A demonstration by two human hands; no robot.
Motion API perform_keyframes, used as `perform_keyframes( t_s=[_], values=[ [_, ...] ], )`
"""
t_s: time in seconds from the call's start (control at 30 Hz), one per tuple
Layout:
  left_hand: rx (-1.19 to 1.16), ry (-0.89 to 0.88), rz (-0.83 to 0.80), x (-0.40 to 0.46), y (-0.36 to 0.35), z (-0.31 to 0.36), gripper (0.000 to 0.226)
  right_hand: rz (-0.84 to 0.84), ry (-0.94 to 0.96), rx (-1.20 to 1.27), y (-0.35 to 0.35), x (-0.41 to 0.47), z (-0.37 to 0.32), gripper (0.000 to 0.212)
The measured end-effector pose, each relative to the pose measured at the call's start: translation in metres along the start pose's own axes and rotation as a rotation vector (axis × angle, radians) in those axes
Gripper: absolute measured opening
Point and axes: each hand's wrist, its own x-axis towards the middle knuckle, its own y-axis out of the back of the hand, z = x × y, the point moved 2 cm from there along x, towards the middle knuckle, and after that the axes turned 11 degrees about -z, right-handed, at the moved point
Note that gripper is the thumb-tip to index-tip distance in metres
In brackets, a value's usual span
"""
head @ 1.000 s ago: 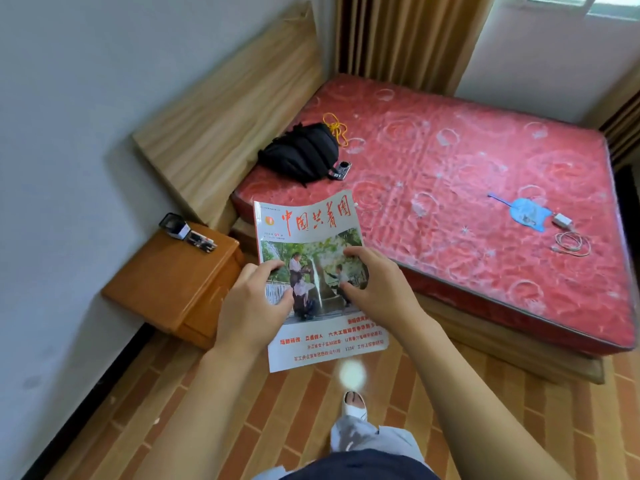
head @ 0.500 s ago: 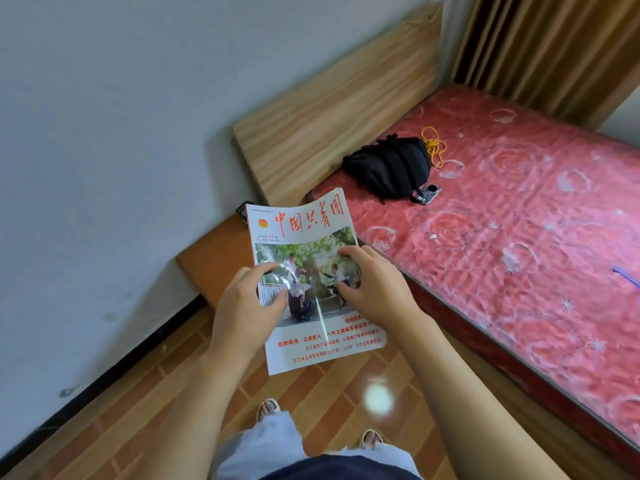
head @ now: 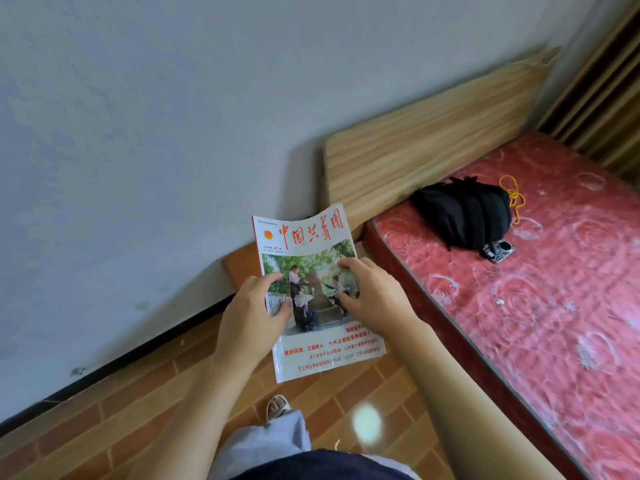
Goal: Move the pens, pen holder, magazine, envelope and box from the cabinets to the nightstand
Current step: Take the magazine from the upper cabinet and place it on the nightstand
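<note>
Grey wall (head: pixel 145 126) and brick-patterned floor (head: pixel 114 414) frame a person carrying a glossy magazine with red Chinese title lettering (head: pixel 311 268) – the left hand (head: pixel 251 318) and right hand (head: pixel 372 296) each pinch a side edge, thumbs curled over the cover. It hangs above the orange wooden nightstand (head: pixel 240 265), mostly hidden beneath. On the red patterned mattress (head: pixel 540 306) lies a closed black backpack (head: pixel 464 216) – contents unseen.
</note>
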Motion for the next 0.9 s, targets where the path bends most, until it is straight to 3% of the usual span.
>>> perform_keyframes(
  t_s=[0.37, 0.9],
  values=[
    [0.003, 0.137, -0.040, 0.073, 0.044, -0.086, 0.052, -0.187, -0.006, -0.026, -0.037, 0.138, -0.046, 0.052],
    [0.005, 0.464, -0.031, 0.199, 0.010, -0.143, 0.055, -0.458, 0.168, 0.080, -0.087, 0.334, 0.000, 0.058]
  ],
)
